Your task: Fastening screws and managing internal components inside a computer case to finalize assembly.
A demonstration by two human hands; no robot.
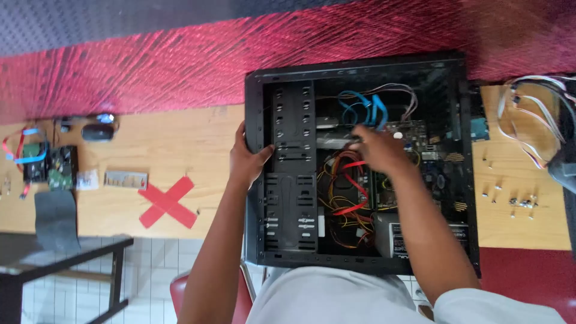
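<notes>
A: Far left of the frame, on the wooden table (180,135) — a bare circuit board (62,167) with a red and blue cable (18,150) beside it, a dark mouse (97,131) above, and a grey sheet (55,221) hanging over the table edge.

B: Next to the right?

A: A small metal plate (125,178), then a red tape cross (168,202) stuck to the tabletop, left of centre.

B: Left hand?

A: The left hand (247,161) clasps the left wall of the open computer case (360,69) — thumb hooked inside against the black drive cage (292,174), fingers wrapped round the outside edge.

B: Where does the case sit?

A: Centre to right of the frame, lying on its side on the table, open side up, its near edge against the person's lap.

B: Right hand?

A: The right hand (379,148) reaches into the middle of the case, above the red cables (351,180) and just below the blue cables (363,108). It is blurred; fingertips point left toward a grey part, but I cannot tell whether they pinch anything.

B: Further right?

A: A loose bundle of white and coloured wires (534,114) at the upper right, and small screws (521,203) scattered on the table below it.
</notes>
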